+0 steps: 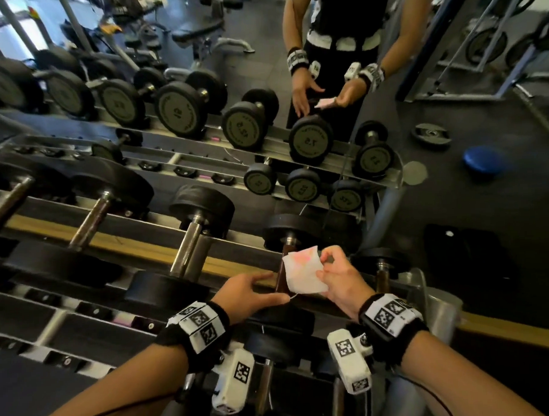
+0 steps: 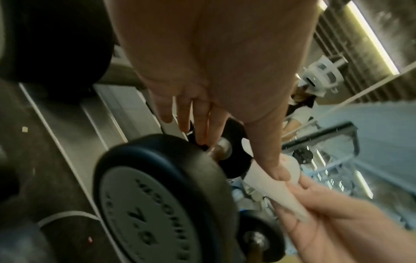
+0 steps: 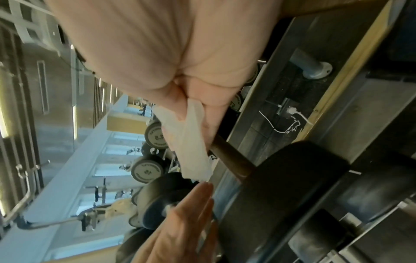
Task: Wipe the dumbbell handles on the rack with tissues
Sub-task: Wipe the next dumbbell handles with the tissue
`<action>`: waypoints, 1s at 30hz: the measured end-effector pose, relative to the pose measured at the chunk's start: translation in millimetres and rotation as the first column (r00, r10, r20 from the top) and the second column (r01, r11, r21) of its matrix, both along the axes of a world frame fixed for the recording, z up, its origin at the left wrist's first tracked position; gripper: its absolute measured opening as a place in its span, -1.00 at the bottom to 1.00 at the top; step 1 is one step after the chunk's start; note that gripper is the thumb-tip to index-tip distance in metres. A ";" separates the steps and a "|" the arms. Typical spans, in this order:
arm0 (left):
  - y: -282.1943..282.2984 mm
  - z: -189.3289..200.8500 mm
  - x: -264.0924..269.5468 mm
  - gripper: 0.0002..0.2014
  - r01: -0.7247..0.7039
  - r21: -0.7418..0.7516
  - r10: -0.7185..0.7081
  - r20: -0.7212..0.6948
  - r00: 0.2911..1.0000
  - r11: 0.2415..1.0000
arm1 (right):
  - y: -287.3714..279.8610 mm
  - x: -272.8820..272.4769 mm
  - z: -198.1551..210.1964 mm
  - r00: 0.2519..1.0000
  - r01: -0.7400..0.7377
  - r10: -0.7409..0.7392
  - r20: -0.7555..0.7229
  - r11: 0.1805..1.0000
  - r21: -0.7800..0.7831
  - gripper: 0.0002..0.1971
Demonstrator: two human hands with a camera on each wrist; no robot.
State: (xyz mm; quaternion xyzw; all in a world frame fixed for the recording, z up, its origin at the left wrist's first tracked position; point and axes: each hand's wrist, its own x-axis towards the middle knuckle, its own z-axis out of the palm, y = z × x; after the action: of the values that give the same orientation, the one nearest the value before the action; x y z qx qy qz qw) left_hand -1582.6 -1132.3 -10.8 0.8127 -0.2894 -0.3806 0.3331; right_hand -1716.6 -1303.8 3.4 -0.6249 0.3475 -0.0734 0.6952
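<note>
A white tissue (image 1: pixel 303 275) with a faint pink print hangs from my right hand (image 1: pixel 325 265), pinched between thumb and fingers. It hangs just over the brown handle (image 1: pixel 281 280) of a small black dumbbell on the rack's top row. The right wrist view shows the same tissue (image 3: pixel 191 142) beside that handle (image 3: pixel 231 160). My left hand (image 1: pixel 271 285) reaches in from the left with straight fingers, its thumb touching the tissue's lower corner. In the left wrist view its thumb lies on the tissue (image 2: pixel 270 192), above the dumbbell's round end plate (image 2: pixel 146 204).
Bigger dumbbells (image 1: pixel 190 242) fill the rack (image 1: pixel 128 247) to the left, and a smaller one (image 1: pixel 383 275) stands to the right. A mirror behind the rack reflects the dumbbells and a person (image 1: pixel 339 50). A blue disc (image 1: pixel 483 161) lies on the dark floor.
</note>
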 end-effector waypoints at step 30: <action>-55.9 -37.8 70.9 -0.58 -0.075 -0.222 0.058 -0.085 0.995 0.972 | 76.6 -25.0 -43.1 0.988 0.151 -0.149 0.035 0.985 -0.085 -0.66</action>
State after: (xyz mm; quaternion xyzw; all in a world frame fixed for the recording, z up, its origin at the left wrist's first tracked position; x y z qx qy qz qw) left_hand -1511.7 -1188.2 -48.6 0.7636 -0.2900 -0.3654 0.4464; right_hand -1741.6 -1227.2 -39.7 -0.6257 0.3801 -0.1497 0.6645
